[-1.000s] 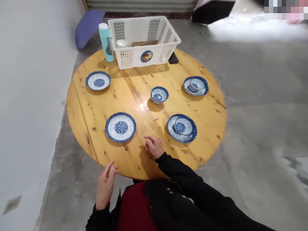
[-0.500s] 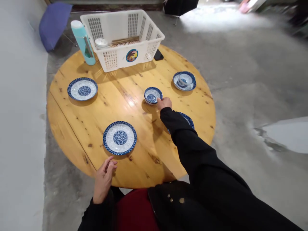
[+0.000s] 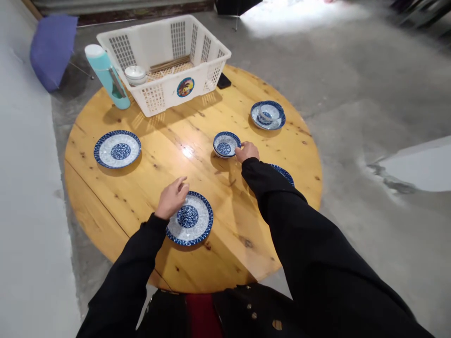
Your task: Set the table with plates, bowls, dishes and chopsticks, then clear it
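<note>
At the middle of the round table, my right hand [image 3: 247,151] pinches the right rim of a small blue-and-white bowl [image 3: 224,149]. The doubled rim hints at more than one bowl, but I cannot tell. My left hand [image 3: 173,197] hangs over the upper left edge of the near plate [image 3: 200,218], holding nothing, its fingers apart. Another blue-rimmed plate [image 3: 284,174] is mostly hidden under my right sleeve. At the far right, a small bowl [image 3: 269,112] sits in a plate [image 3: 281,123]. A patterned plate [image 3: 104,152] lies on the left.
A white plastic basket [image 3: 151,98] at the back of the wooden table [image 3: 141,197] contains white bowls [image 3: 135,74] and chopsticks [image 3: 170,64]. Beside it stand a turquoise flask [image 3: 107,77] and a dark phone [image 3: 224,81]. A purple umbrella [image 3: 52,51] lies on the floor.
My left hand has moved up and forward from the table's near edge to over the near plate. My right hand stays at the bowl's rim. The view has shifted a little.
</note>
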Motion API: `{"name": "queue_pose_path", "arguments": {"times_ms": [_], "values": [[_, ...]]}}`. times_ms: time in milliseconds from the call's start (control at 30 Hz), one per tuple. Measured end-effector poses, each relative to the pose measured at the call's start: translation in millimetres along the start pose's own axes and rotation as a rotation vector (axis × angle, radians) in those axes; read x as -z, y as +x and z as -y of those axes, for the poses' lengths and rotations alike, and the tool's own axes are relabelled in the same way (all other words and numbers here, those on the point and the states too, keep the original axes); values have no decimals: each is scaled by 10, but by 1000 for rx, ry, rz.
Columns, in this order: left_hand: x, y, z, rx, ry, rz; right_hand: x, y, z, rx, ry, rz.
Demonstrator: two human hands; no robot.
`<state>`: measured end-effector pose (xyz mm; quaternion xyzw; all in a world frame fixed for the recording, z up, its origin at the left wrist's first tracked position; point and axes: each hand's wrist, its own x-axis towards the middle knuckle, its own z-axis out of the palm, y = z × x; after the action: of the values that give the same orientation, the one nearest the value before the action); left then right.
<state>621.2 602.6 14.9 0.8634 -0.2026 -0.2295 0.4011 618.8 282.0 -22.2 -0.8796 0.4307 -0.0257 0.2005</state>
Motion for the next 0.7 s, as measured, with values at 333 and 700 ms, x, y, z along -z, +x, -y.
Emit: {"name": "queue_pose_path", "arguments": {"times_ms": [333, 700], "values": [[-671, 1420, -495, -71, 35, 65, -93, 154, -101, 72, 71, -29], [-964, 1549, -480, -138, 6, 36, -144, 179, -228, 219, 211, -144]]}}
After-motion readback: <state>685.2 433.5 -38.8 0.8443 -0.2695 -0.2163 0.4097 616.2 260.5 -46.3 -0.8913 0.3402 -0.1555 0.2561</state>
